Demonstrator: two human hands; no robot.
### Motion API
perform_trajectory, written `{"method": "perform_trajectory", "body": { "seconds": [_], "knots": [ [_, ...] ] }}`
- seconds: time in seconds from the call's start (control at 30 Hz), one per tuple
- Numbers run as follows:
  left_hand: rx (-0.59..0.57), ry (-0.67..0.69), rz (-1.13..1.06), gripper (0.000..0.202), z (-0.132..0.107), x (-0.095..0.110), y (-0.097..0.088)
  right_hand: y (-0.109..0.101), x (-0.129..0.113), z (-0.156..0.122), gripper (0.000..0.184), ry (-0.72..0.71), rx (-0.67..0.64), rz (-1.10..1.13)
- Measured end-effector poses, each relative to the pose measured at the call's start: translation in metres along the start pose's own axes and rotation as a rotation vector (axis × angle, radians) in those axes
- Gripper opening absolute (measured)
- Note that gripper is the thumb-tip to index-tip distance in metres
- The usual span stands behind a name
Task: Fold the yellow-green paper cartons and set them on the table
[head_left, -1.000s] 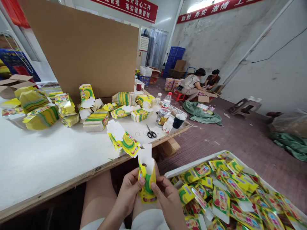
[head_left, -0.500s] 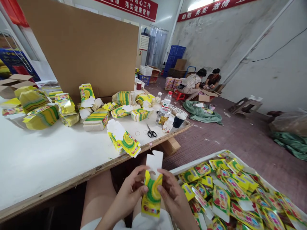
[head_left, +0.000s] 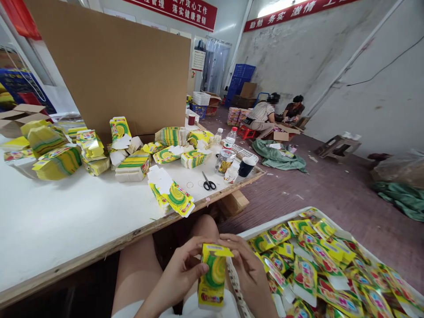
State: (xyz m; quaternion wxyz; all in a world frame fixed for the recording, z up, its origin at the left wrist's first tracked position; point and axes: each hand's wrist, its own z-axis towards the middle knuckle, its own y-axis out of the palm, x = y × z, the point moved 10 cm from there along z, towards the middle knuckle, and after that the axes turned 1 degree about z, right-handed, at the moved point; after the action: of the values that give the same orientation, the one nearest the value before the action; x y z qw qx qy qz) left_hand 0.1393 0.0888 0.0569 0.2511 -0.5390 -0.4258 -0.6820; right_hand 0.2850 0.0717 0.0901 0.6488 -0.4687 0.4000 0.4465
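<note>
A small yellow and green carton (head_left: 212, 279) stands upright between my hands over my lap, its printed swirl side facing me. My left hand (head_left: 186, 268) is closed on its left side, the thumb lying on the front panel. My right hand (head_left: 247, 265) is closed round the top right, its fingers behind the top edge and partly hidden. A yellow top flap (head_left: 217, 250) with a barcode lies folded over at the upper end. On the table edge ahead is a stack of flat cartons (head_left: 170, 194) with white flaps.
A white tray (head_left: 274, 227) heaped with yellow, green and red cartons is at my right. Scissors (head_left: 208, 182), a glass jar (head_left: 225, 161) and a dark cup (head_left: 247, 166) stand on the white table (head_left: 82, 221). Bundled cartons (head_left: 132, 165) lie farther back. Two people sit beyond.
The carton's tall white flap, upright before, no longer shows, and the yellow top flap is now folded over. My right hand has shifted up to the carton's top right.
</note>
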Motion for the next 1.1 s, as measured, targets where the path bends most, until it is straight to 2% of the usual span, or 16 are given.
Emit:
{"method": "perform_trajectory", "body": {
  "seconds": [0.07, 0.2, 0.37, 0.57, 0.7, 0.9, 1.0, 1.1],
  "knots": [
    [0.066, 0.024, 0.061, 0.038, 0.001, 0.0, -0.006, 0.001, -0.006, 0.002, 0.036, -0.006, -0.056, -0.052],
    [0.058, 0.027, 0.126, 0.043, 0.001, -0.003, -0.001, 0.016, 0.016, -0.002, 0.036, 0.207, -0.184, -0.111],
    [0.027, -0.002, 0.11, 0.048, 0.001, -0.007, 0.0, 0.021, 0.027, -0.002, 0.028, 0.235, -0.131, -0.257],
    [0.074, -0.023, 0.084, 0.048, 0.003, -0.009, -0.008, 0.032, 0.023, 0.0, 0.038, 0.245, -0.166, -0.339],
    [0.107, -0.023, 0.083, 0.047, 0.004, -0.005, -0.01, 0.025, 0.026, -0.001, 0.038, 0.255, -0.139, -0.376],
    [0.156, -0.056, -0.008, 0.042, 0.007, -0.012, -0.008, 0.018, 0.017, 0.003, 0.036, 0.129, -0.135, -0.288],
    [0.167, -0.033, 0.021, 0.042, 0.01, -0.013, -0.003, 0.005, 0.015, 0.007, 0.033, 0.127, -0.043, -0.266],
    [0.225, 0.026, 0.11, 0.042, 0.011, -0.007, -0.012, -0.028, 0.005, 0.012, 0.03, 0.061, 0.145, -0.424]
  ]
}}
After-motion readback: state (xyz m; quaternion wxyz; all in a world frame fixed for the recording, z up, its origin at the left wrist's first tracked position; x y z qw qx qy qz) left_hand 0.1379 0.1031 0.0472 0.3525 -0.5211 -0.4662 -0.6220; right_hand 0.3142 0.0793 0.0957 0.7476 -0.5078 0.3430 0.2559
